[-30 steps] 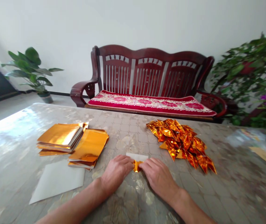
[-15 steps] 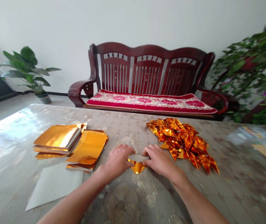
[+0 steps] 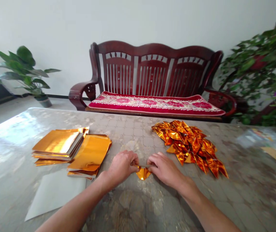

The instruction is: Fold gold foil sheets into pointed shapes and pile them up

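Between my hands, just above the table, is a small piece of gold foil paper (image 3: 143, 174), partly folded, its shiny side facing me and a thin grey edge along the top. My left hand (image 3: 124, 166) pinches its left end between thumb and fingers. The right end is pinched by my right hand (image 3: 163, 167) in the same way. To the right lies a heap of folded gold foil pieces (image 3: 191, 145) with pointed ends. Flat gold foil sheets (image 3: 91, 153) are stacked at the left, beside a second stack of sheets (image 3: 55, 141).
A pale grey sheet (image 3: 55, 191) lies flat near my left forearm. Clear plastic packaging (image 3: 256, 138) and a tan cardboard strip (image 3: 275, 158) rest at the table's right. Behind the patterned table (image 3: 128, 206) stands a dark red wooden bench (image 3: 149, 74). Plants flank it.
The wide grey flap along the top of the foil paper has been folded down to a thin edge. Both hands stay in about the same place, still gripping the ends.
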Demonstrator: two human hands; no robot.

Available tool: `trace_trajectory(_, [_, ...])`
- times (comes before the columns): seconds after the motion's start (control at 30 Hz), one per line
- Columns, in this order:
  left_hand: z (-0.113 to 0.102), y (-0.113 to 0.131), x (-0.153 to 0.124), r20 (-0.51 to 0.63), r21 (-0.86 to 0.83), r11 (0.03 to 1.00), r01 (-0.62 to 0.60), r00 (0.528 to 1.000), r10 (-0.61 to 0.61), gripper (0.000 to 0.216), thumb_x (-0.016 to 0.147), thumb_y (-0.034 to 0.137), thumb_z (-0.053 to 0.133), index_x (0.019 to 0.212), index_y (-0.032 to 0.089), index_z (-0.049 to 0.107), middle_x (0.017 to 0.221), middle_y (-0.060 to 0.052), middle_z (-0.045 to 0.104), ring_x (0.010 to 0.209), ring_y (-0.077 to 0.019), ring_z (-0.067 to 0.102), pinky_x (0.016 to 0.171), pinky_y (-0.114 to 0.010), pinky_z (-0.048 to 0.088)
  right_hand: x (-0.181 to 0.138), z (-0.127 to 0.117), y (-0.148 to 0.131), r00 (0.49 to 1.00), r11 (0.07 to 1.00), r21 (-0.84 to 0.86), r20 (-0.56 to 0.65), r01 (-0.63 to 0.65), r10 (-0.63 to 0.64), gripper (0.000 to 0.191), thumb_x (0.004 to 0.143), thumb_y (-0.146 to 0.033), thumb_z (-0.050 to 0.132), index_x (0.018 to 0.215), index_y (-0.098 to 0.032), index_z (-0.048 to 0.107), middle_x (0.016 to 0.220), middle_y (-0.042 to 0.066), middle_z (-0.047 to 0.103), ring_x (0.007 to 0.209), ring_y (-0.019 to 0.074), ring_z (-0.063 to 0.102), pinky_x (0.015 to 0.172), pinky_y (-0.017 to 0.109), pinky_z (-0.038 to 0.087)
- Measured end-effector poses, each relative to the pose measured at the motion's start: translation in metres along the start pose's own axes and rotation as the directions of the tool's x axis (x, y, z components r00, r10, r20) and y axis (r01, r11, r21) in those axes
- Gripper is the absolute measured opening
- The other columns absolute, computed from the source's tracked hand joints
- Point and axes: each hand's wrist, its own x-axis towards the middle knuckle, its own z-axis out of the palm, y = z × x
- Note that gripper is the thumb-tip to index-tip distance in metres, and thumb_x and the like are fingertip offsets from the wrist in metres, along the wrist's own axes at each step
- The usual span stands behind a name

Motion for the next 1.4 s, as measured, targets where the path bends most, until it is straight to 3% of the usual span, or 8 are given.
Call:
trace_trajectory(0.13, [0.009,0.001,-0.014,-0.123,0.075,0.989,-0.126,0.983,0.135,0.012,0.088,0.024,0.067,0.076,0.021,0.064,0.082,0.001,0.065,0.084,-0.0174,0.058,0.072,-0.027,0.038,-0.013,0.012,-0.002,0.988,0.994,-0.085,-0.129,0.073,-0.083,0.014,0.089,-0.012,0.062,0.078,-0.020,0.062,0.082,0.001,0.061,0.086,0.0185,0.052,0.073,0.027,0.036])
trace_trajectory(0.3, [0.017,0.001,-0.024,-0.147,0.305,0.920,-0.244,0.943,0.299,0.017,0.094,0.024,0.059,0.078,0.020,0.060,0.081,-0.001,0.061,0.077,-0.0193,0.052,0.067,-0.032,0.035,-0.021,0.025,-0.001,0.941,0.952,-0.258,-0.252,0.162,-0.228,0.016,0.093,-0.015,0.060,0.077,-0.019,0.061,0.081,0.003,0.058,0.082,0.0199,0.048,0.072,0.031,0.035])
trace_trajectory(0.43, [0.018,0.003,-0.032,-0.086,0.396,0.858,-0.328,0.917,0.390,0.009,0.091,0.021,0.063,0.084,0.019,0.059,0.082,-0.001,0.060,0.076,-0.0208,0.051,0.067,-0.034,0.035,-0.026,0.027,0.000,0.918,0.911,-0.342,-0.237,0.228,-0.319,0.018,0.094,-0.013,0.056,0.077,-0.019,0.061,0.081,0.003,0.058,0.079,0.0197,0.046,0.071,0.032,0.035])
trace_trajectory(0.6, [0.020,0.003,-0.043,-0.035,0.429,0.832,-0.352,0.914,0.405,0.004,0.093,0.018,0.059,0.088,0.019,0.059,0.084,-0.002,0.060,0.075,-0.0210,0.051,0.068,-0.035,0.036,-0.035,0.025,-0.001,0.931,0.938,-0.229,-0.197,0.260,-0.306,0.012,0.095,-0.016,0.055,0.091,-0.019,0.066,0.086,0.004,0.059,0.085,0.0199,0.049,0.078,0.033,0.038])
trace_trajectory(0.7, [0.021,0.006,-0.043,-0.043,0.399,0.868,-0.295,0.940,0.340,0.015,0.097,0.024,0.053,0.085,0.021,0.061,0.082,-0.001,0.061,0.077,-0.0212,0.054,0.070,-0.035,0.037,-0.034,0.024,-0.004,0.954,0.970,-0.158,-0.207,0.187,-0.217,0.015,0.097,-0.023,0.056,0.086,-0.020,0.066,0.085,0.003,0.060,0.086,0.0196,0.052,0.079,0.032,0.039])
trace_trajectory(0.83, [0.013,0.014,-0.032,-0.030,0.303,0.949,-0.083,0.995,0.097,0.018,0.096,0.031,0.057,0.083,0.021,0.062,0.087,-0.002,0.064,0.084,-0.0214,0.060,0.073,-0.033,0.040,-0.022,0.022,-0.011,0.984,0.991,-0.136,-0.176,0.007,-0.031,0.012,0.091,-0.020,0.064,0.079,-0.020,0.063,0.085,0.002,0.062,0.086,0.0201,0.055,0.076,0.032,0.040])
trace_trajectory(1.03, [0.000,0.019,-0.019,0.007,0.157,0.980,0.122,0.992,-0.124,0.025,0.084,0.034,0.071,0.105,0.023,0.062,0.101,-0.003,0.065,0.092,-0.0232,0.064,0.076,-0.031,0.044,-0.017,0.011,-0.016,0.996,0.994,-0.081,-0.058,-0.079,0.074,0.009,0.088,-0.019,0.065,0.081,-0.021,0.061,0.091,0.003,0.063,0.090,0.0207,0.057,0.074,0.030,0.040])
trace_trajectory(1.4, [0.002,0.017,-0.025,0.028,0.014,0.997,0.074,0.997,-0.075,0.010,0.081,0.025,0.069,0.078,0.021,0.061,0.077,-0.001,0.065,0.081,-0.0203,0.061,0.069,-0.027,0.039,-0.025,0.014,-0.017,0.997,0.998,0.003,-0.056,-0.058,0.058,0.009,0.086,-0.013,0.062,0.085,-0.022,0.059,0.090,0.002,0.064,0.089,0.0200,0.058,0.074,0.030,0.041])
